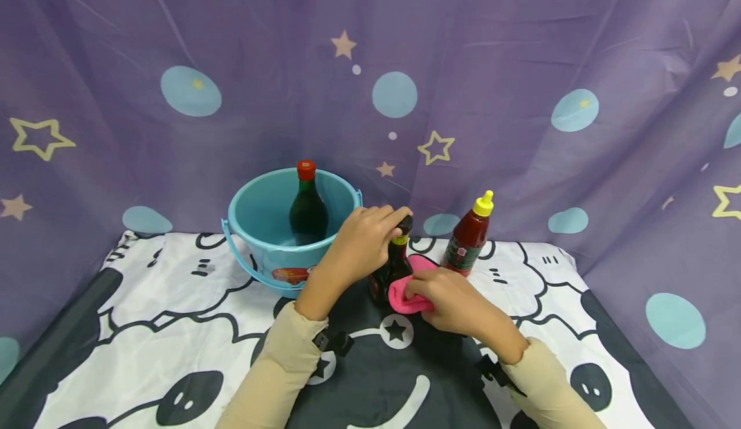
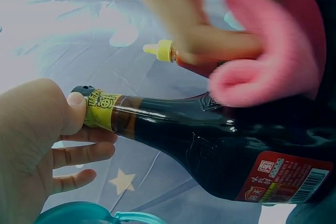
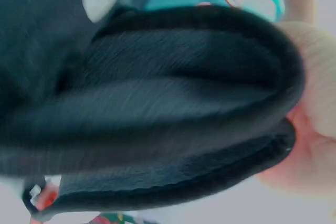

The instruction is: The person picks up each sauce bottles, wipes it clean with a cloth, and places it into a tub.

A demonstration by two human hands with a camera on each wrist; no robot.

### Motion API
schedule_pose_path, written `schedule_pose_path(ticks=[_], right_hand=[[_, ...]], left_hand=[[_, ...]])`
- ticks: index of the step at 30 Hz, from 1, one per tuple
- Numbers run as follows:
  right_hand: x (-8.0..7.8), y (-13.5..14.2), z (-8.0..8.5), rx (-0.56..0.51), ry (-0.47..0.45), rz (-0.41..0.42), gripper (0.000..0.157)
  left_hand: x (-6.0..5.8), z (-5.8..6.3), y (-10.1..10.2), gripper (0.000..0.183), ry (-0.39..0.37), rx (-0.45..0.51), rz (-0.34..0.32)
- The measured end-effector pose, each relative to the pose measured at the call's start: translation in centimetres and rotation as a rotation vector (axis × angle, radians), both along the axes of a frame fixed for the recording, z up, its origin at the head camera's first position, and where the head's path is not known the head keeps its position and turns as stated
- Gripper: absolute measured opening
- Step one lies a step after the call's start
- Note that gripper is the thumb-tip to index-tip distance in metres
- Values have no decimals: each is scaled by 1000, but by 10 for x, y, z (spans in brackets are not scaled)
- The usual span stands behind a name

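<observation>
A dark sauce bottle [image 1: 379,282] stands on the table beside the bucket. My left hand [image 1: 360,241] grips its black cap and yellow-labelled neck; in the left wrist view, thumb and forefinger pinch there while the other fingers are spread loosely. A red label with a barcode shows on the bottle's body. My right hand [image 1: 454,299] holds a folded pink cloth [image 1: 402,296] against the bottle's side, its fingertips partly tucked into the fold. In the right wrist view, the cloth's dark, thick-edged side [image 3: 178,59] fills most of the picture, with the hand at the right edge.
A light blue bucket [image 1: 243,226] with its handle down stands to the left, holding a green bottle [image 1: 309,213] with a red cap. Behind my right hand stands a red sauce bottle [image 1: 465,239] with a yellow nozzle. A patterned tablecloth [image 1: 191,313] covers the table; a purple curtain [image 1: 278,94] hangs behind.
</observation>
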State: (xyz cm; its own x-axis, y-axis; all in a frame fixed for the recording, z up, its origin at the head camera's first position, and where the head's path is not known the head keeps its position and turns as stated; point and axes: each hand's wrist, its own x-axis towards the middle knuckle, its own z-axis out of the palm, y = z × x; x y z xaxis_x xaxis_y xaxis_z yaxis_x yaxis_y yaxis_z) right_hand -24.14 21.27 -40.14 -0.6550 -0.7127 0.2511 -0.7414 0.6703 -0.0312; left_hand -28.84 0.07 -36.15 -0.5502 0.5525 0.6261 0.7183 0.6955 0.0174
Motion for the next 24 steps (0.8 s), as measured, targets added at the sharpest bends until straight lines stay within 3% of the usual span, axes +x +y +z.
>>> schedule_pose_path(ticks=[6, 10, 12, 15, 17, 20, 24], right_hand=[[3, 18, 21, -312, 195, -189, 27], [5, 24, 33, -636, 279, -338, 21], [5, 23, 36, -815, 322, -352, 19], [2, 16, 33, -980, 427, -252, 20], [-1, 8, 25, -955, 517, -153, 24], [-7, -5, 9, -796, 563, -35, 30], [-14, -16, -12, -632, 523, -9, 41]], left_hand=[[-1, 0, 0, 31, -17, -10, -2], [-1, 1, 1, 31, -20, -3, 0], [-1, 2, 0, 31, -21, -3, 3], [-1, 2, 0, 31, -22, 0, 1], [-1, 2, 0, 32, -17, 2, -3], [-1, 1, 0, 33, 3, 14, -2], [1, 0, 1, 35, -1, 26, -1]])
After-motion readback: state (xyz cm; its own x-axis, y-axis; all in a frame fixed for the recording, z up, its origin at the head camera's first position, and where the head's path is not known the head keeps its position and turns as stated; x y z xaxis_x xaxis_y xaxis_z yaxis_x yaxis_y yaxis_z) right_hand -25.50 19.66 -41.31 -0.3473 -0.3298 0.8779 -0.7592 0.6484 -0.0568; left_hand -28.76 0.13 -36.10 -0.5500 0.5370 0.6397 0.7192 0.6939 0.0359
